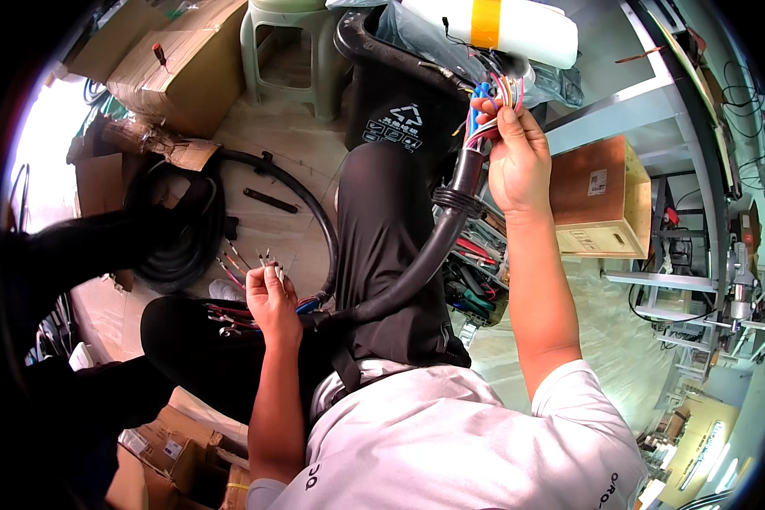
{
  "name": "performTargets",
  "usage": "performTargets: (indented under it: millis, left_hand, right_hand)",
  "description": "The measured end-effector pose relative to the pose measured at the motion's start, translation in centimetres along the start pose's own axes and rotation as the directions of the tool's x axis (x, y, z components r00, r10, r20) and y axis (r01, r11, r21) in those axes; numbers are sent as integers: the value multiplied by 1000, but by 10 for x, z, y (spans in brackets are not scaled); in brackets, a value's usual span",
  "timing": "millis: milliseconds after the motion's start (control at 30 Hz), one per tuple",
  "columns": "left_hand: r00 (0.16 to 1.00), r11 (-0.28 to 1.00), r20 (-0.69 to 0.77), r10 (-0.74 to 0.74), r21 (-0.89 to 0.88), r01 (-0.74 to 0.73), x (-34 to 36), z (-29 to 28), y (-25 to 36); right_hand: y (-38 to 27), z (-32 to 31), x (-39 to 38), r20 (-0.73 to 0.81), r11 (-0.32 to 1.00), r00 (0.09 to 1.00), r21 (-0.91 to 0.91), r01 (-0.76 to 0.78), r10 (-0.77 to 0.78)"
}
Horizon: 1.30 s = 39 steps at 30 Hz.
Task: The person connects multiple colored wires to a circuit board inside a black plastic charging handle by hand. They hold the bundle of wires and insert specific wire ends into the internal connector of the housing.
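Observation:
My right hand (518,153) is closed on a bundle of coloured wires (503,89) that fans out from the end of a thick black cable (416,263). A black ribbed coil (457,201) sits round this cable, which curves down over my dark-trousered legs (374,204). My left hand (272,302), lower and to the left, pinches several thin wire ends with light metal tips (272,268). More red and blue wires (310,304) lie beside it on my lap, where the cable bends toward a large black coiled hose (170,272) on the floor.
Cardboard boxes (161,68) and a plastic stool (289,59) stand ahead-left. A black bin (382,102) holds a white roll (535,38). At right are a wooden crate (591,195), metal frame (654,280) and open toolbox (476,285). Dark shapes (68,263) at left may be another person's legs.

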<state>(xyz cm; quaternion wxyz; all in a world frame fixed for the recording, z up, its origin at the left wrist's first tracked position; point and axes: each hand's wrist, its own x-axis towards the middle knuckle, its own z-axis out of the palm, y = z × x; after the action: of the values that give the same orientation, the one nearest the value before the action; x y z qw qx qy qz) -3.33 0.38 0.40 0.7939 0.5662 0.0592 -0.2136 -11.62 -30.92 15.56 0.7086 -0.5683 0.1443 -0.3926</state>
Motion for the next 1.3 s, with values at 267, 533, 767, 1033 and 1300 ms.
performTargets:
  millis: [267, 533, 767, 1033, 1300]
  left_hand:
    - [1000, 1000, -15, 6, 30, -6, 3, 0, 0]
    - [1000, 998, -20, 16, 63, -15, 4, 1, 1]
    - [1000, 998, 1, 8, 56, -8, 4, 0, 1]
    - [1000, 998, 6, 9, 63, -10, 2, 2, 2]
    - [1000, 998, 1, 13, 68, -13, 2, 2, 1]
  right_hand:
    - [1, -4, 5, -31, 999, 999, -20, -41, 41]
    - [-3, -3, 8, -39, 999, 999, -15, -39, 38]
    - [-9, -7, 7, -11, 992, 1000, -127, -18, 16]
    - [-34, 3, 13, 113, 902, 991, -415, 118, -77]
    - [-31, 8, 12, 105, 857, 990, -497, 135, -95]
